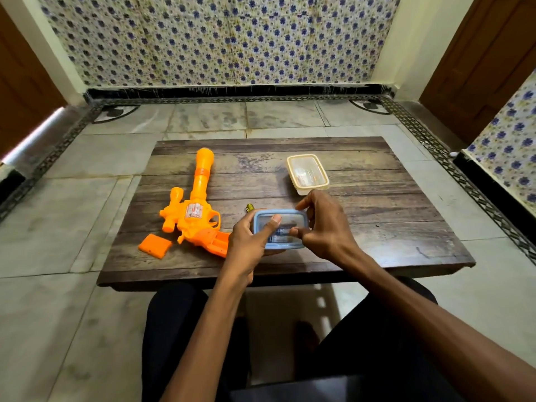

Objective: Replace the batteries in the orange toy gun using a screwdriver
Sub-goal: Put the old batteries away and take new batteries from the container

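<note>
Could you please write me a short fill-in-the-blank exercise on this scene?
1. The left hand and right hand grip a clear plastic box whose lid is ___.
2. The orange plastic toy gun lies to that box's ___.
3. The flat plastic cover lying on the dark wooden table, off the gun, is ___.
4. The clear cream-lidded box stands ___ from the person than the gripped one.
Missing: blue; left; orange; farther.
</note>
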